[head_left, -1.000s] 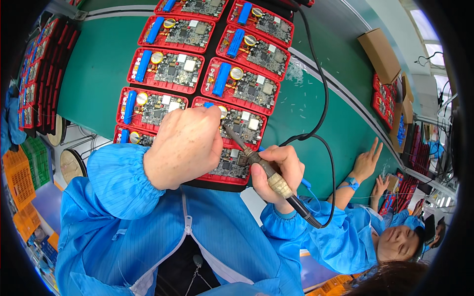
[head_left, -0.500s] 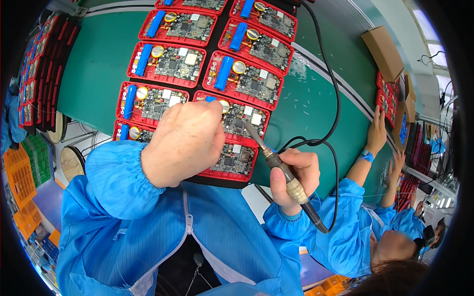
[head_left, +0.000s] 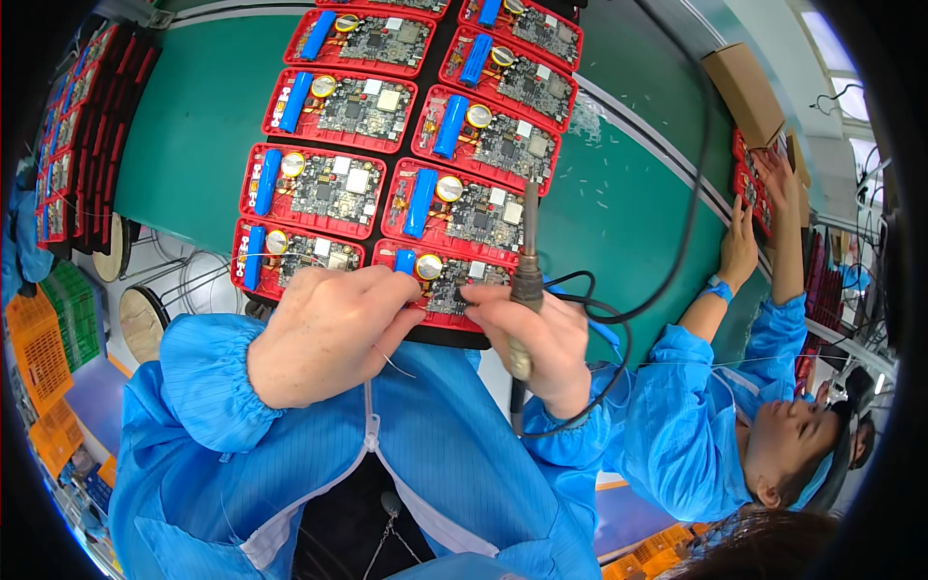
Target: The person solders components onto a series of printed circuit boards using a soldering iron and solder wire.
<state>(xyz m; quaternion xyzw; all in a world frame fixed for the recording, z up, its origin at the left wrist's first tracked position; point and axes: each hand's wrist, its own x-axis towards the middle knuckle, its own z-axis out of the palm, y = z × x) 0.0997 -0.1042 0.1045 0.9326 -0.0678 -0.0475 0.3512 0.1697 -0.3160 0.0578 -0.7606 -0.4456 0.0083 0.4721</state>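
Close in front of me, a red casing holds a circuit board, a blue battery cell and a yellow-rimmed coin cell. My left hand is pinched at its near left edge, closed on thin solder wire whose end pokes out below the fingers. My right hand grips a soldering iron nearly upright, its tip pointing away from me over the casings. The right thumb and index finger reach to the board's near edge; whether they touch it I cannot tell.
Similar red casings lie in two columns on a black tray on the green bench. Stacked casings stand at left. The iron's black cable loops right. A co-worker's hands rest by more casings and a cardboard box.
My hands have come nearer together at the closest casing. The iron has swung from slanting left to nearly upright. The casings have shifted slightly away from me. A co-worker's farther hand has reached the casings.
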